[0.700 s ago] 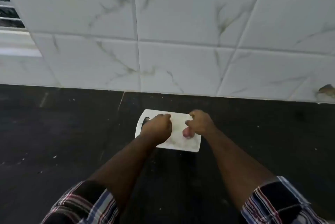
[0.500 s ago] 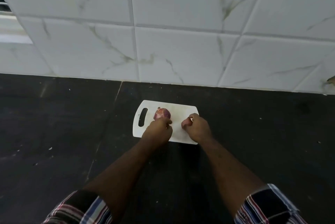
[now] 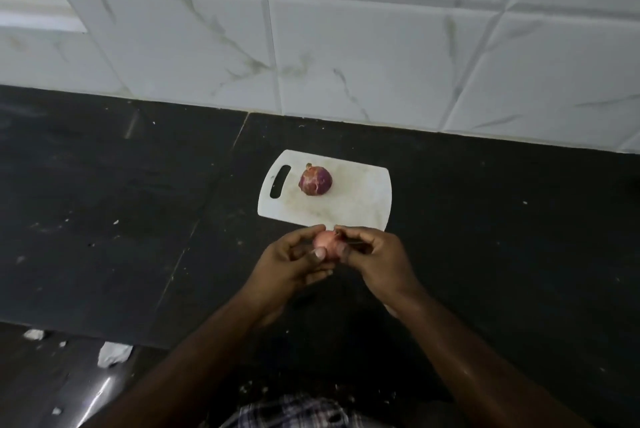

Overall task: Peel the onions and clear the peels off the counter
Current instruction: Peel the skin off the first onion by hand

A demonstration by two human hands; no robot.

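Two bare hands meet above a dark surface (image 3: 485, 237). The left hand (image 3: 291, 261) curls its fingers (image 3: 320, 252) around a small pale pink onion (image 3: 323, 240), while the right hand (image 3: 374, 254) pinches at the onion's top. Just beyond the fingertips lies a white cutting board (image 3: 356, 206), carrying a second, purple onion (image 3: 315, 181) near its handle slot, well apart from both hands.

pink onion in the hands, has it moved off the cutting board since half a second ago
Yes. The pink onion was over the cutting board's near edge; it is now held past that edge, toward the person, over the dark counter.
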